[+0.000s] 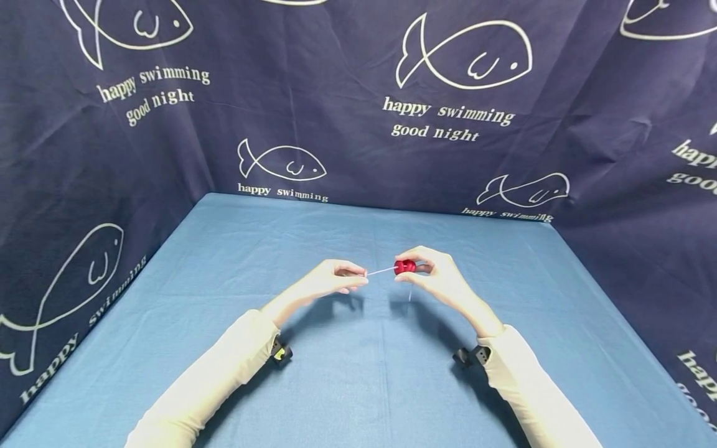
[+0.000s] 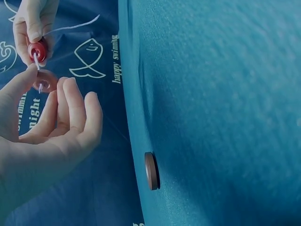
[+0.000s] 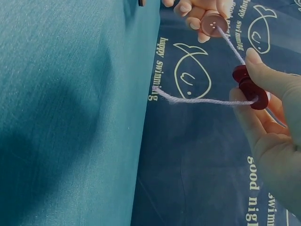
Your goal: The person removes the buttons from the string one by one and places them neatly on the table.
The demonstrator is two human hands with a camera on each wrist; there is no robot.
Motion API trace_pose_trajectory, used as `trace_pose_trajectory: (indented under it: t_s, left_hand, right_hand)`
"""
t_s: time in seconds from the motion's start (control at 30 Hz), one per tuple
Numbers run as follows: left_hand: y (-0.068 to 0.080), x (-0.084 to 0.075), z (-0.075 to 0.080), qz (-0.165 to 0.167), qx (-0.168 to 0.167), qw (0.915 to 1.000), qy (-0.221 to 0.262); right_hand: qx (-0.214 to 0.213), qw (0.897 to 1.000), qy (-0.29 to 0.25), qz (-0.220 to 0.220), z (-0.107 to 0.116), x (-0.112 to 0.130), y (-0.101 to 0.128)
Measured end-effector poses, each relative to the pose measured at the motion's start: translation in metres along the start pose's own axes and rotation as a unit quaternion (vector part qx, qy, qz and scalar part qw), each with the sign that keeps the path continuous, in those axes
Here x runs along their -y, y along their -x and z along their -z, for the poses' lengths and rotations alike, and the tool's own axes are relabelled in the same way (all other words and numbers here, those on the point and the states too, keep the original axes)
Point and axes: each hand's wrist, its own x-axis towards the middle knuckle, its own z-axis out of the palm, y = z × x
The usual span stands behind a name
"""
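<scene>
Over the middle of the blue table, my left hand (image 1: 327,279) pinches a pinkish-brown button (image 3: 211,22) between thumb and fingers. A pale lilac string (image 3: 230,44) passes through that button and runs taut across the gap to my right hand (image 1: 439,274). There, thumb and fingers grip red buttons (image 3: 252,89) stacked against each other on the string. Past the red buttons, a loose end of string (image 3: 197,100) sticks out and hangs free, also visible in the head view. Both hands are raised, their shadows falling on the cloth.
A brown button (image 2: 151,171) lies on the blue cloth (image 1: 336,386) in the left wrist view. Dark blue curtains (image 1: 358,93) printed with fish and lettering enclose the table at the back and sides. Each wrist wears a small black camera (image 1: 282,353).
</scene>
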Motion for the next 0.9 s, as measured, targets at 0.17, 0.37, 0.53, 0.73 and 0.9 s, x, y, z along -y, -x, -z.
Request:
trace_pose_trajectory:
  t_s: [0.17,0.37,0.53,0.73,0.9]
  left_hand:
    - [0.0,0.0019,0.0018,-0.013,0.005,0.9999,0.01]
    - [0.0016,0.0007,0.0032,-0.02,0.006,0.9996,0.016]
    - [0.0018,-0.0007,0.0036,-0.027,0.003,0.999,0.036]
    - [0.0013,-0.0013,0.0054,-0.034,-0.017,0.9993,0.01]
    - [0.0007,-0.0007,0.0074,-0.045,-0.034,0.9978,-0.035]
  right_hand:
    - [-0.003,1.0,0.003,-0.008,0.0004,-0.0006,-0.0004]
    - [-0.003,1.0,0.007,-0.016,0.0005,0.0017,-0.0006]
    - [-0.005,1.0,0.009,-0.023,0.0012,0.0023,-0.0005]
    - [-0.009,1.0,0.014,-0.021,0.002,0.0008,-0.0001]
    - [-0.012,1.0,0.014,-0.018,0.0022,-0.0005,0.0002]
